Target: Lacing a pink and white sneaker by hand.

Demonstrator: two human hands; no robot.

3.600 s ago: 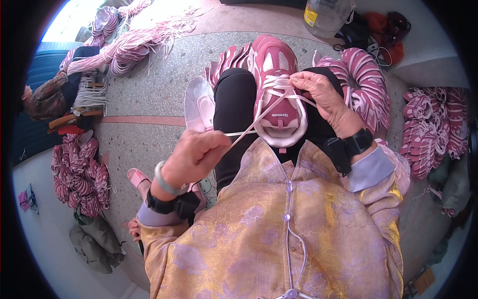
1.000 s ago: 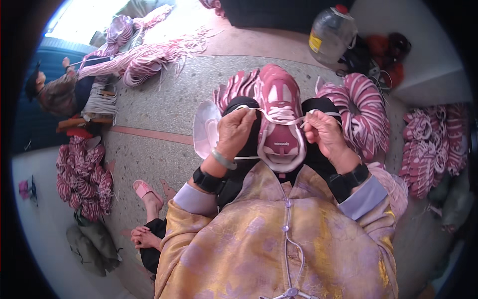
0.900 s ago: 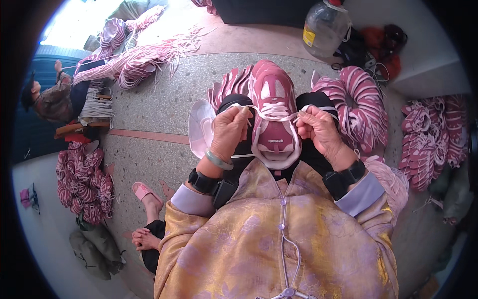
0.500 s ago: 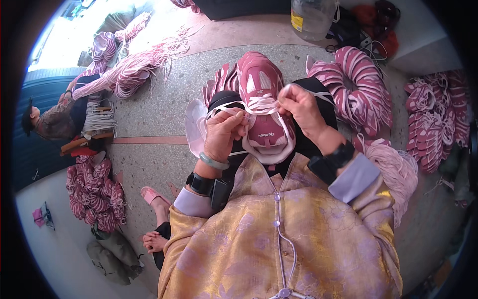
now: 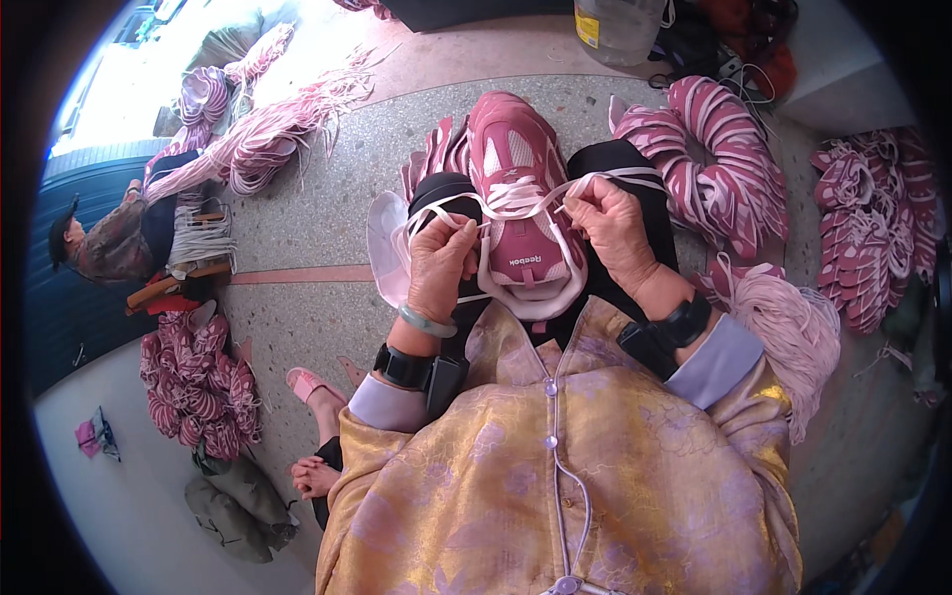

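Observation:
A pink and dark-rose sneaker upper (image 5: 524, 246) lies between my knees, its toe pointing away from me and its heel opening toward me. Pale pink shoelace (image 5: 516, 196) crosses the lower part of its tongue, and loose lengths run out to both sides. Left of the collar, my left hand (image 5: 436, 266) is closed in a pinch, with a lace tip sticking out by its fingertips. On the other side, my right hand (image 5: 617, 233) pinches the other lace end, its tip showing below the thumb. A lace length trails from that hand over my right knee.
A ring of stacked shoe uppers (image 5: 739, 188) lies right of my knee, with a pale lace bundle (image 5: 788, 337) nearer. More uppers (image 5: 868, 228) are piled far right and at left (image 5: 198, 382). Another person (image 5: 109, 238) sits at far left beside long hanging laces (image 5: 273, 129).
My hands have moved apart from over the tongue, the right one outward and slightly nearer me. The lace now stretches to both sides, and its tips show at my fingers.

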